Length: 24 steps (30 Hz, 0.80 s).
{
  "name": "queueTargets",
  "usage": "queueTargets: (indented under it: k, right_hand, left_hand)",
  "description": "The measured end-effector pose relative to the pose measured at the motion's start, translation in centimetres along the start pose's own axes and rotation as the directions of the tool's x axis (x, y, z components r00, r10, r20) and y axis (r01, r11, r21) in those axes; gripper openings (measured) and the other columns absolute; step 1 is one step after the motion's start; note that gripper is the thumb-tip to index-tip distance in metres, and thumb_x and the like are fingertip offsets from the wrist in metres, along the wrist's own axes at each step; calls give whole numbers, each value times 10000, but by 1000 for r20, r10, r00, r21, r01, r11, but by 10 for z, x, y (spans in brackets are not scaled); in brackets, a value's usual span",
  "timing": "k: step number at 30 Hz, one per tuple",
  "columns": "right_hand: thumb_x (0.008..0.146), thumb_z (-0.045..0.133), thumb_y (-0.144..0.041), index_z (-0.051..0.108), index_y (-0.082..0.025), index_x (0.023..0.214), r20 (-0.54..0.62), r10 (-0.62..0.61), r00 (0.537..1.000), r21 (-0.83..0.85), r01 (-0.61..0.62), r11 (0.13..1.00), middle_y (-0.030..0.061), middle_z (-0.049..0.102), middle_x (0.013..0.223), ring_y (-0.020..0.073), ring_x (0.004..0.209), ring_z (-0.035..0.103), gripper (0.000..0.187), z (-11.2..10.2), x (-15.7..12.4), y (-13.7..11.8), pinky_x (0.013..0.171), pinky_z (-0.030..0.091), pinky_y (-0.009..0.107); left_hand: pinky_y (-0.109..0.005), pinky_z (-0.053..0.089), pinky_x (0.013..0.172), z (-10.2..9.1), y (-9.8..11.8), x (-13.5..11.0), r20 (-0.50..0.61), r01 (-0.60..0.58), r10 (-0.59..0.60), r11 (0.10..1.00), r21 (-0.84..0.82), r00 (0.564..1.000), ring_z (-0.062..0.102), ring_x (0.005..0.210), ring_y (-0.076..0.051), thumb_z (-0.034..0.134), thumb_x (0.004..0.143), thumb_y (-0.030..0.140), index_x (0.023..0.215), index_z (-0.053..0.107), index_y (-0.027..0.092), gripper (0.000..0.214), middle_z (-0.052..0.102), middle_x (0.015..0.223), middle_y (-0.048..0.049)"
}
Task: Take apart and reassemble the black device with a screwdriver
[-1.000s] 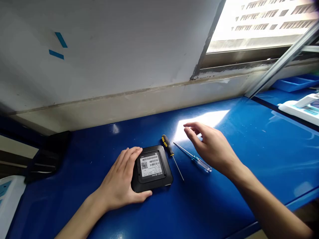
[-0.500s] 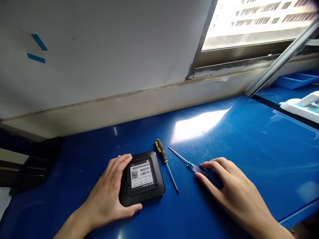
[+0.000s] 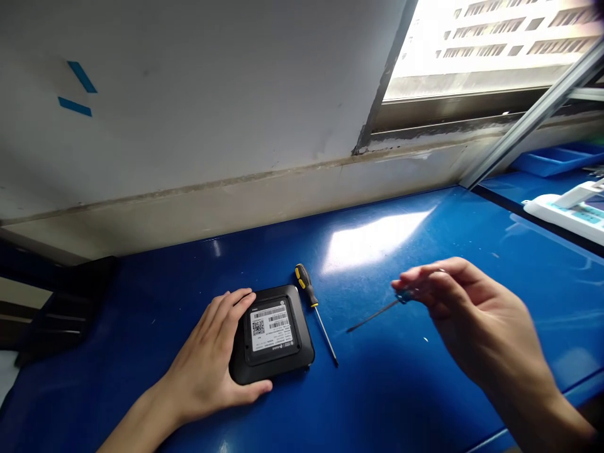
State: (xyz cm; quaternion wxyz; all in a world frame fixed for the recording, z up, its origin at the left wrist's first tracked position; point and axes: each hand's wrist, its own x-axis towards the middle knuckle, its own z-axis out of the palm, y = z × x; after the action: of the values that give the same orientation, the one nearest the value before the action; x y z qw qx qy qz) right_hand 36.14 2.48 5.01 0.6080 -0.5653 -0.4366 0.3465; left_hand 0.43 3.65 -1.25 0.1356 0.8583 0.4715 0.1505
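Observation:
A black square electronic box (image 3: 302, 340) lies on the blue table with its white barcode label (image 3: 272, 328) facing up. My left hand (image 3: 210, 362) grips its left side, fingers on the far edge and thumb along the near edge. Above the table to the right, my right hand (image 3: 481, 321) is closed around the clear handle of a screwdriver (image 3: 375, 316). That screwdriver's thin shaft points left and slightly down, its tip free in the air. Between box and right hand, a black and yellow screwdriver (image 3: 306, 286) rests on the table.
The blue table (image 3: 155, 314) meets a pale wall (image 3: 212, 126) at the back, with a window at upper right. A metal post (image 3: 533, 116) rises at the right. Beyond it are a blue tray (image 3: 547, 162) and a white device (image 3: 566, 211). Something black stands at the left edge.
My right hand has picked up the clear-handled screwdriver from the table and lifted it, turning its shaft to point left. My left hand stays on the box.

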Motion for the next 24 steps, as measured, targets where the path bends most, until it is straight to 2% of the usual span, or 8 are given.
queueTargets:
  k: [3, 5, 7, 11, 16, 24]
  right_hand:
    - [845, 806, -421, 723, -265, 913, 118, -168, 979, 128, 153, 980, -15, 767, 792, 153, 694, 775, 189, 41, -8, -6, 642, 672, 236]
    - [866, 796, -367, 709, -283, 950, 69, -341, 937, 191, 323, 927, -31, 755, 816, 146, 704, 775, 147, 60, -14, -2, 637, 680, 247]
    - [872, 793, -346, 706, -281, 958, 45, -392, 919, 186, 378, 907, -32, 742, 831, 145, 701, 772, 138, 68, -19, 7, 618, 682, 252]
    - [878, 787, -299, 714, -264, 966, 22, -408, 913, 161, 399, 903, -21, 729, 840, 155, 712, 763, 119, 66, -23, 22, 631, 690, 288]
    - [864, 793, -245, 730, -225, 963, -50, -452, 891, 136, 454, 881, -12, 724, 806, 155, 680, 748, 119, 62, -21, 22, 628, 679, 281]
    - [856, 788, -219, 723, -211, 962, 34, -508, 860, 97, 504, 859, -7, 719, 793, 164, 664, 745, 125, 61, -19, 26, 579, 669, 283]
  left_hand:
    - [-682, 411, 1141, 0, 0, 0, -14, -9, 9, 1000, -3, 1000, 415, 1425, -456, 883, 686, 493, 1589, 206, 319, 1141, 427, 1581, -111]
    - [-664, 435, 1127, -1, 1, 2, -11, -22, 22, 1000, -17, 1000, 427, 1412, -444, 887, 685, 494, 1582, 201, 311, 1144, 429, 1570, -121]
    - [-650, 444, 1121, -2, 3, 4, -11, -34, 34, 999, -31, 999, 431, 1402, -432, 891, 682, 492, 1580, 175, 293, 1166, 425, 1560, -138]
    - [-659, 433, 1114, -4, 4, 7, -16, -50, 50, 998, -43, 999, 437, 1376, -431, 881, 687, 517, 1573, 177, 282, 1156, 437, 1528, -147]
    - [-663, 418, 1115, -4, 3, 7, -26, -65, 64, 996, -60, 998, 439, 1359, -428, 870, 688, 554, 1567, 195, 272, 1143, 438, 1521, -148]
    - [-651, 389, 1139, -2, 3, 9, -49, -83, 79, 994, -65, 996, 439, 1362, -421, 856, 682, 595, 1543, 247, 247, 1110, 446, 1512, -156]
